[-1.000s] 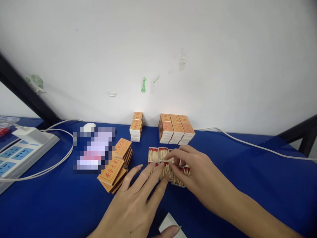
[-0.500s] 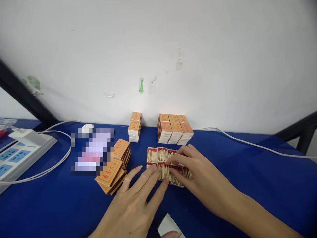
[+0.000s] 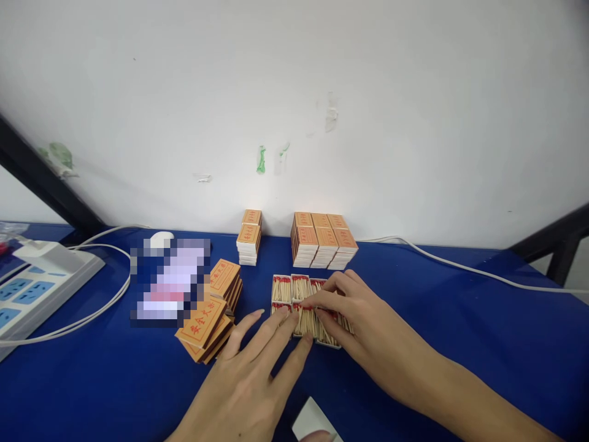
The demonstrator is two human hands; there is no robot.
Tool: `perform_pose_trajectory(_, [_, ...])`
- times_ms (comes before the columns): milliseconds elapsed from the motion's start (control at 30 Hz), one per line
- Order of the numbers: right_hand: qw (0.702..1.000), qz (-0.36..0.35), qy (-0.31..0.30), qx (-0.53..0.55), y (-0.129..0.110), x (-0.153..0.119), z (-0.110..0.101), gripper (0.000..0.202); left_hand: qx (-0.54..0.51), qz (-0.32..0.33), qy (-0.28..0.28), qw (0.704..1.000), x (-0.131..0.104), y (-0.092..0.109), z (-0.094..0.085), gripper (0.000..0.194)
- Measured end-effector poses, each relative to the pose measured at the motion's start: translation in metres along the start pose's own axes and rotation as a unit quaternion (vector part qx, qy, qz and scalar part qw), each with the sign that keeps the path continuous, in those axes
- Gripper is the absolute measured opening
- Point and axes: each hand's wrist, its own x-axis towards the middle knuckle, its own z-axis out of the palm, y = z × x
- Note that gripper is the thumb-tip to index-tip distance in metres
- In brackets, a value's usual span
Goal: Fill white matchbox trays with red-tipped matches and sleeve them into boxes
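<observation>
Small open matchbox trays (image 3: 281, 288) stand side by side in two rows on the blue table, filled with red-headed matches (image 3: 304, 322). My left hand (image 3: 257, 368) lies palm down with spread fingers, several fingertips at the near edge of the front trays. Over the trays' right part, my right hand (image 3: 363, 319) bends its fingers. Its index fingertip touches match heads in the middle front tray, with the thumb a little apart from it; nothing shows held. My right hand hides part of the right-hand trays.
Orange matchbox sleeves (image 3: 202, 322) are stacked at left. Closed matchboxes stand behind in a narrow stack (image 3: 249, 236) and a wide stack (image 3: 324, 239). Further left are a blurred phone-like slab (image 3: 177, 270) and a power strip (image 3: 50, 301). A white flat object (image 3: 310, 417) shows at the bottom.
My right index finger has shifted slightly left over the match heads. My left hand stays in place; the whole view moves a little.
</observation>
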Motion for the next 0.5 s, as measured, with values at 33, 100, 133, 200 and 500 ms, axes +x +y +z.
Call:
perform_pose_trajectory(33, [1.000,0.001,0.002,0.005,0.000,0.000,-0.001,0.034,-0.001,-0.001,0.002,1.000,0.000,0.000,0.000,0.072])
perform_pose_trajectory(100, [1.000,0.002,0.015,0.016,0.002,0.000,-0.004,0.034,-0.007,-0.009,0.013,1.000,-0.001,0.000,0.002,0.070])
perform_pose_trajectory(133, [0.999,0.005,0.028,0.019,0.004,0.000,-0.007,0.033,-0.010,-0.014,0.018,1.000,-0.001,0.000,0.002,0.070])
perform_pose_trajectory(200, [0.998,0.020,0.066,0.013,0.010,-0.001,-0.012,0.033,-0.012,-0.018,0.024,0.999,-0.002,0.000,0.002,0.069])
perform_pose_trajectory(500, [0.987,0.107,0.117,-0.020,0.037,-0.009,-0.015,0.030,-0.016,0.002,0.015,1.000,-0.002,-0.002,0.002,0.070])
